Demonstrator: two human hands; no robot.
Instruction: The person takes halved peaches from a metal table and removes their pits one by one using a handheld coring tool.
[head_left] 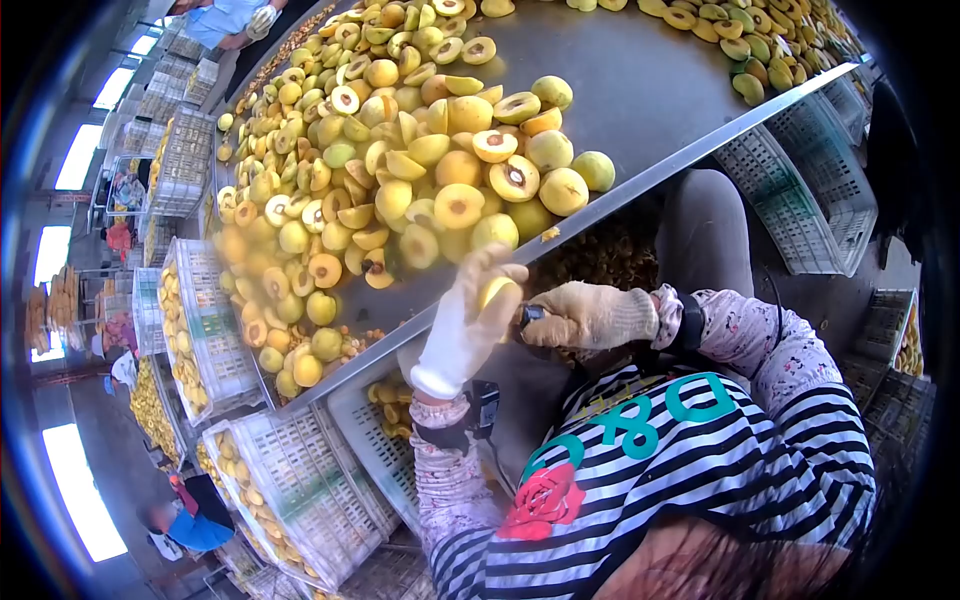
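Left side: white crates of yellow fruit, near to far; blurry co-worker in blue among them. Another co-worker in light blue at far left, gloved.

Metal table runs across, big fruit pile on its left and middle, many pieces halved, brown centers showing. Second pile at far right end.

Left hand, white glove, just off the near edge: fingers curled, pinching a yellow fruit piece. Black box at that wrist, markings too small to read.

Right hand, tan glove, just right of it: closed around a small dark tool, tip toward the fruit piece. Black band on that wrist.

Striped shirt, near: teal "D" and "&", upside down; partly seen teal letter left of them, can't confirm. Red rose print below.

Right: more crates, no readable labels.
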